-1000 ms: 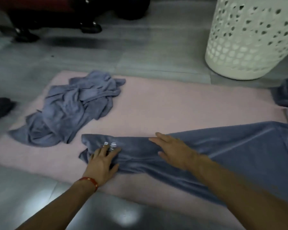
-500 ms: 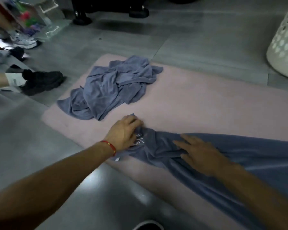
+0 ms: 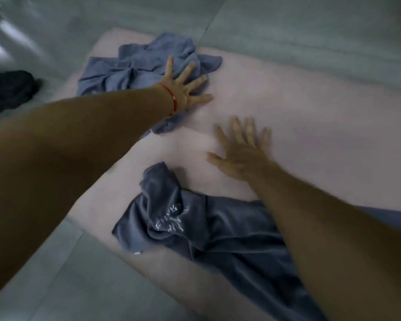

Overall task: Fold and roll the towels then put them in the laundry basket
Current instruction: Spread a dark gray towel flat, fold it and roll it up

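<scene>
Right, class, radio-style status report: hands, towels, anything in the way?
Left hand open, reaching onto crumpled towel pile. Right hand open over pink mat. Near towel unfolded. Nothing blocking.

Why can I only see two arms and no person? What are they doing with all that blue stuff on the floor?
The camera sits on the person's head and looks down, so you see only their own arms. There is no machine here, just two bare hands. On the floor lies a pink mat. A crumpled towel sits at its far end, and a second towel, with white lettering, lies nearer the person. The left hand, the one with a red string on its wrist, has its fingers spread over the crumpled towel. The right hand is spread flat over the bare mat. Neither hand is holding anything. The picture is a bit blurry.
</scene>
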Tool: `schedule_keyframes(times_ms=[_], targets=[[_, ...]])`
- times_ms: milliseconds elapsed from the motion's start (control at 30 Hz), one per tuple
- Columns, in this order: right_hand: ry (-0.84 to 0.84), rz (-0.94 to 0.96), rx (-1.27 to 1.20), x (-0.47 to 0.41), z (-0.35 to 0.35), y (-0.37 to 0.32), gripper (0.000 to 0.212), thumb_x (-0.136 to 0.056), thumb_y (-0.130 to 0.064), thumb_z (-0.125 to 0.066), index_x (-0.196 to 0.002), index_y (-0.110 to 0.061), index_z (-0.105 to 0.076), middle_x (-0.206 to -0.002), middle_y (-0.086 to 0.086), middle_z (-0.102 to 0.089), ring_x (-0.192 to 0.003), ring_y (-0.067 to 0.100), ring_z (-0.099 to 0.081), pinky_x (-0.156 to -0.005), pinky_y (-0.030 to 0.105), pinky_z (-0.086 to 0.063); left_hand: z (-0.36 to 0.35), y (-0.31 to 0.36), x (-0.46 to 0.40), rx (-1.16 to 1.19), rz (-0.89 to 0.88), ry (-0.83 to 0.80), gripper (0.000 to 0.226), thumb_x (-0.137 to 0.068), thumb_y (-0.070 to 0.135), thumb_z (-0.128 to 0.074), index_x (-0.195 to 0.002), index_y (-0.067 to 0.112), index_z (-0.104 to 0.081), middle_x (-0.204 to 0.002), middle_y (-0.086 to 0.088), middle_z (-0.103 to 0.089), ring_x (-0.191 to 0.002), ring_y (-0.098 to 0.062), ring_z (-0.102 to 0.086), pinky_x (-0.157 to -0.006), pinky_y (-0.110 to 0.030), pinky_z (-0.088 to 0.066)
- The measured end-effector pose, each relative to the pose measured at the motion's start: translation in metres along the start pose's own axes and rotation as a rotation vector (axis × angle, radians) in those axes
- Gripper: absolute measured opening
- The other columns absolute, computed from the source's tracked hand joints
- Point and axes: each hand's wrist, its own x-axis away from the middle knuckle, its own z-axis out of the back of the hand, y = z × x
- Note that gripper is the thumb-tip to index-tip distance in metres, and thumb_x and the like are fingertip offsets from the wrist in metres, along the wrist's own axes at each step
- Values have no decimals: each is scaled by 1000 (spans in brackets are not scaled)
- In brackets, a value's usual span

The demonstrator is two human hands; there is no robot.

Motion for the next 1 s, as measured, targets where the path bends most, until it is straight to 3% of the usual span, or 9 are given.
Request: schedule_keyframes(times_ms=[67,133,367,500,667,733,800,867,1000], targets=[[208,-32,1,2,-27,-3,86,-86,-82,-19,-159,-42,1,-169,2,11,-153,38,16,-114,70,8,-9,-18,-24,26,-61,-38,130,-80,37,-79,-143,53,34,-163,0,30,-148,-42,24,-104,-85,-1],[301,-19,-18,2,-33,-1,80,-88,-72,-27,-160,-40,-14,-170,2,-4,-155,36,5,-116,70,2,-22,-37,-32,105,-122,-38,143,-73,22,-84,-136,58,40,-164,2,27,-150,-40,21,-105,-84,-3],[324,-41,-7,6,-24,-2,76,-87,-57,-43,-158,-37,-26,-169,0,-14,-155,35,-7,-116,70,-5,-60,-55,-23,303,18,115,71,-106,24,-38,-155,49,6,-168,6,2,-153,-35,-4,-103,-70,-33],[310,-53,67,6,-24,0,77,-88,-60,-40,-160,-38,-21,-169,0,-12,-155,36,-8,-116,69,-7,-77,-88,-27,437,159,59,74,-100,17,-51,-158,41,-13,-168,8,2,-153,-33,-4,-106,-72,-30],[386,-41,12,4,-23,0,74,-86,-57,-39,-155,-31,-38,-165,6,-29,-152,40,-21,-116,69,-10,-106,-136,-30,508,417,-178,52,-106,30,-41,-155,40,-24,-168,10,3,-153,-34,2,-110,-71,-22],[409,-31,4,5,-23,-1,74,-85,-56,-40,-154,-29,-41,-163,7,-32,-151,41,-23,-116,70,-10,-109,-135,-31,529,510,-261,58,-103,32,-47,-155,40,-22,-168,6,3,-153,-39,5,-108,-75,-19],[398,-31,-1,6,-21,-1,75,-84,-55,-42,-154,-29,-40,-164,7,-29,-151,41,-21,-116,70,-10,-107,-122,-31,587,449,-204,79,-91,34,-63,-155,41,-18,-167,3,-3,-152,-42,5,-107,-80,-13],[352,-30,14,8,-20,-2,78,-82,-55,-44,-156,-31,-36,-166,6,-24,-153,40,-16,-117,70,-7,-109,-104,-27,704,366,-56,81,-86,42,-63,-154,45,-18,-167,4,-11,-153,-37,3,-108,-80,1],[314,-44,32,9,-17,-3,79,-81,-54,-44,-157,-33,-33,-167,4,-22,-154,38,-13,-118,68,-5,-146,-88,-10,518,397,22,58,-104,47,-24,-158,41,-5,-168,8,-6,-155,-30,4,-113,-73,8]])
